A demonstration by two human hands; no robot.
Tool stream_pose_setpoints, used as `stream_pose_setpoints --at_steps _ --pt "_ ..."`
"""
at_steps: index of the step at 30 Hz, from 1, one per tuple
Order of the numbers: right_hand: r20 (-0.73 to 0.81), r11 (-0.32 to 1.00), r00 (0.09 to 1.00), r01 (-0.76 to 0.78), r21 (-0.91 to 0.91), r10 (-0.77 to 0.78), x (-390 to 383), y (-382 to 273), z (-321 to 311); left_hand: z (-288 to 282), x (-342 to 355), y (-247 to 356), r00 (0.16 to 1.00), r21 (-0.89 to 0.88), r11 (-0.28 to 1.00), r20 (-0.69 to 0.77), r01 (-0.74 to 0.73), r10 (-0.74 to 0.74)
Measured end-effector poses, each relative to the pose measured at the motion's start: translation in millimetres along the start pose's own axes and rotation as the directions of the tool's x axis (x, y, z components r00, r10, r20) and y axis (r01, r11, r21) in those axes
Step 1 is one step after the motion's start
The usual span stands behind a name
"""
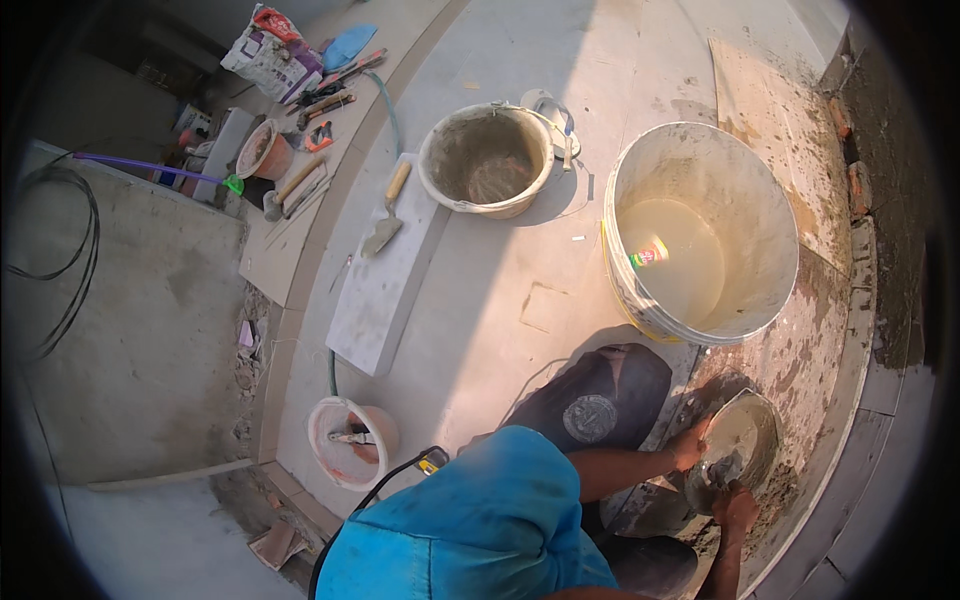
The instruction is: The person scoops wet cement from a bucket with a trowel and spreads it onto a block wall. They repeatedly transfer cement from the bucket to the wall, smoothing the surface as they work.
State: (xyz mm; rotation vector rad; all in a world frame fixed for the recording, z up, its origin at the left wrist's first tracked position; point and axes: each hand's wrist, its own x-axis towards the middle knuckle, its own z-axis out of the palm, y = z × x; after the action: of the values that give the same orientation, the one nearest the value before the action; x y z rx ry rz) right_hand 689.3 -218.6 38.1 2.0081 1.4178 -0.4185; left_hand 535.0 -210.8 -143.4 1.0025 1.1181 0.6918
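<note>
At the lower right a round mortar-stained bowl (767, 432) sits tilted on the mortar-smeared ground, with wet grey mix inside. My left hand (688, 446) is closed on the bowl's near left rim. The fingers of my right hand (737, 508) are wrapped round what looks like a trowel (724, 470), whose grey metal end is in the bowl; its handle is mostly hidden by the hand. Just beyond my knee stands a large white bucket (752, 190) holding cloudy water, with a small red, green and yellow packet (650, 252) in it.
A mortar-stained bucket (443, 160) stands farther off, beside sandals (553, 118). A trowel (388, 215) rests on a white block (385, 300). Tools, including a hammer (320, 108), and a bag (275, 60) lie far left. A tub (322, 425) holds another tool. Boards (775, 125) border the right.
</note>
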Motion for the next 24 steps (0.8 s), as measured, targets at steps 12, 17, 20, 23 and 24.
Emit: stream_pose_setpoints --at_steps 12,17,20,23,24 --pt "-0.258 0.801 0.900 0.147 -0.580 -0.351 103 36 -92 -18 0 47 0.982 -0.054 0.991 0.154 0.121 -0.112" --pt "-0.265 0.641 0.756 0.254 -0.724 -0.599 83 -8 -10 -17 17 50 0.996 0.046 0.999 0.086 -0.004 0.000" --pt "-0.308 0.738 0.718 0.411 -0.535 -0.624 49 26 -15 -12 33 35 0.995 -0.112 0.994 0.099 0.000 0.012" --pt "-0.477 0.775 0.629 0.366 -0.514 -0.614 43 56 -34 -11 26 39 0.997 -0.092 0.995 0.078 0.030 -0.023" --pt "-0.540 0.786 0.587 0.321 -0.529 -0.603 49 65 -33 -12 21 43 0.984 -0.128 0.984 0.144 0.122 -0.103"
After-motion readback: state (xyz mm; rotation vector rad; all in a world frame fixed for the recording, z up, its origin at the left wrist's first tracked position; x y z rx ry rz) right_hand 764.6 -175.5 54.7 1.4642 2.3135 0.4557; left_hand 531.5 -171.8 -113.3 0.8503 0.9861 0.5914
